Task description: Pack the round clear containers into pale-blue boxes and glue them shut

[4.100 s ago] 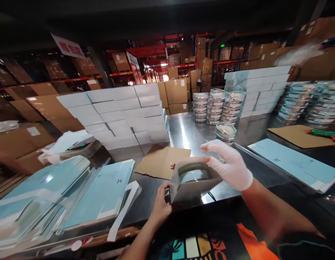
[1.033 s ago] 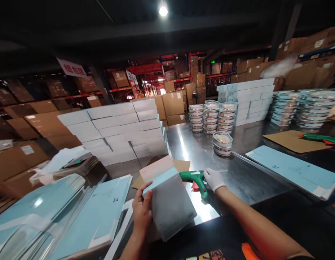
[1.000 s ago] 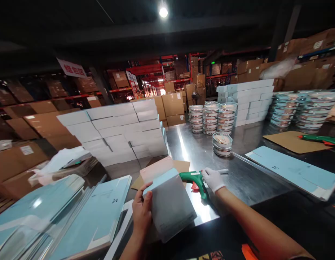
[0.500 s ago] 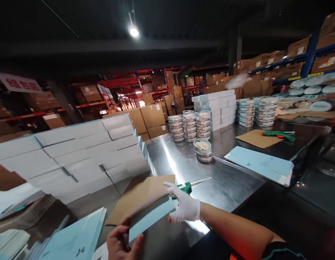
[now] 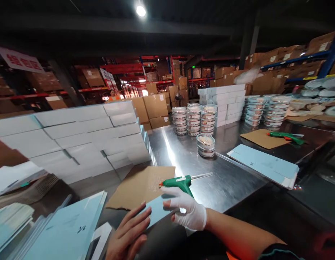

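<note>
A narrow light-blue carton (image 5: 157, 211) lies between my two hands at the table's near edge. My left hand (image 5: 129, 229) is bare, its fingers stretched out over the carton's left end. My right hand (image 5: 187, 209) wears a white glove with bare fingertips. Its thumb and fingers are around the carton's right end. Just beyond the right hand, a green glue gun (image 5: 178, 182) rests with its orange nozzle over a brown cardboard sheet (image 5: 140, 180). A clear glue stick (image 5: 202, 176) juts from its back. The carton's underside is hidden.
White boxes (image 5: 83, 133) form a wall at the left. Flat light-blue cartons (image 5: 72, 227) lie at the lower left. Stacked round tins (image 5: 194, 119) stand farther back, with one short stack (image 5: 206, 146) nearer. Another green glue gun (image 5: 287, 137) and a flat blue carton (image 5: 261, 162) lie at right.
My left hand has gone from gripping the carton's end to lying over it with straighter fingers. The carton has tilted flatter. My right hand has shifted slightly, uncovering more of the glue gun.
</note>
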`<act>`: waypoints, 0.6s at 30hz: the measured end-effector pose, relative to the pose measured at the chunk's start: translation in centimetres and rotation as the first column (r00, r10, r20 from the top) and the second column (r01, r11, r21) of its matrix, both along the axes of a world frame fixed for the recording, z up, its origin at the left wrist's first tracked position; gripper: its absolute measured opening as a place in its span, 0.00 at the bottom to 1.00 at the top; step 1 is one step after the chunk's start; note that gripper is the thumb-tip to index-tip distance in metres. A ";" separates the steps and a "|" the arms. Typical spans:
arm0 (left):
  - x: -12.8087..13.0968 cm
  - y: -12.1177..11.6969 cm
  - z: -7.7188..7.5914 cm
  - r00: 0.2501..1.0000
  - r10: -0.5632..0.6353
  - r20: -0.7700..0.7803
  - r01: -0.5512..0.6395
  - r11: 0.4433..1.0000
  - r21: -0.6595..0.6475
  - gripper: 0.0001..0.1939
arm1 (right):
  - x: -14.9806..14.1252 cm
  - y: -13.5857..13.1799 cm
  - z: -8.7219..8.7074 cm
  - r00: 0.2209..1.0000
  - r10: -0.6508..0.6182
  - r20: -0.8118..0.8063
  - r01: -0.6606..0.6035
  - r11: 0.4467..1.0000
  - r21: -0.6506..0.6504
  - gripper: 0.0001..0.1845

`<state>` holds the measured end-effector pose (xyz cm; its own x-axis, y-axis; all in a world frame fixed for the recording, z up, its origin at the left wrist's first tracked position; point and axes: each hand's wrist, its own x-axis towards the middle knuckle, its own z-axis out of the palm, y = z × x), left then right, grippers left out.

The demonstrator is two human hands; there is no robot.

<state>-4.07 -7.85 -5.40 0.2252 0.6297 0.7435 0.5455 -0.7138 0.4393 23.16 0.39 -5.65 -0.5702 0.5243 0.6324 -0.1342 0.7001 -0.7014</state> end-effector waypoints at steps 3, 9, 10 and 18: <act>-0.5 -0.2 -2.6 0.983 0.093 0.157 -0.090 0.995 -0.031 0.32 | -0.1 -0.7 -1.9 0.984 -0.032 0.178 0.086 0.950 -0.301 0.66; -3.8 -1.2 -9.9 0.889 0.446 0.102 -0.422 0.886 -0.191 0.40 | -0.7 1.5 -1.7 0.954 -0.243 0.178 0.300 0.717 -0.630 0.46; -4.3 -1.4 -10.8 0.871 0.490 0.041 -0.475 0.860 -0.187 0.37 | -0.8 3.1 -0.9 0.928 -0.339 0.158 0.352 0.651 -0.672 0.41; -4.6 -2.2 -13.0 0.833 0.552 -0.023 -0.551 0.827 -0.112 0.20 | -2.0 21.2 5.0 0.714 -0.689 0.123 0.535 0.424 -0.731 0.18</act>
